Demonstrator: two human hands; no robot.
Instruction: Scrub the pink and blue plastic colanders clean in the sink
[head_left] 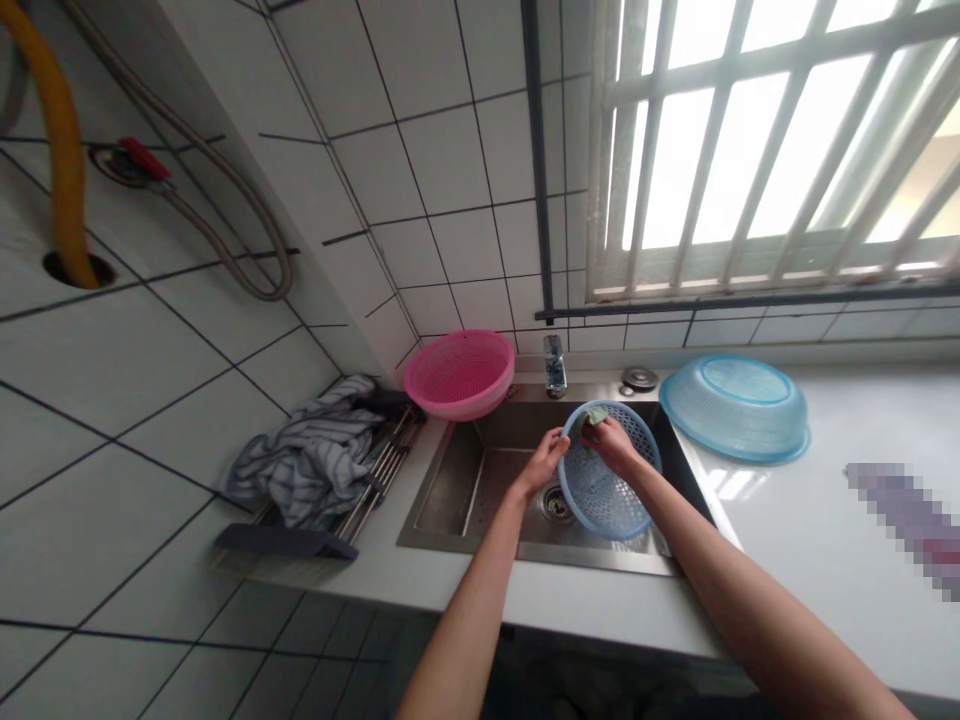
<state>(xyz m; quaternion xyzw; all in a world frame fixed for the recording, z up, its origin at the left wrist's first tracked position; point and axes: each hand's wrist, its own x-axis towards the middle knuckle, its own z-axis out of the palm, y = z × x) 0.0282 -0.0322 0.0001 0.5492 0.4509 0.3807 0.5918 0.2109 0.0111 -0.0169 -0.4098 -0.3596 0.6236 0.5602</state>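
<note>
A light blue plastic colander (611, 505) is held tilted over the steel sink (495, 480), its inside facing me. My left hand (544, 465) is closed on its left rim, with the thumb on the near side. Inside the colander, my right hand (611, 442) presses a small green scouring pad (596, 415) against the upper left wall. The fingers partly cover the pad, so its full shape is hidden. Below the colander's left side, the round drain (556, 503) shows in the sink floor.
Behind the sink stands a chrome faucet (554, 368), beside a metal drain lid (640, 379). A pink basket (461, 375) leans at the back left. An upturned blue basket (739, 410) lies on the right counter. Striped cloth (307, 455) covers a rack (375, 480) at left.
</note>
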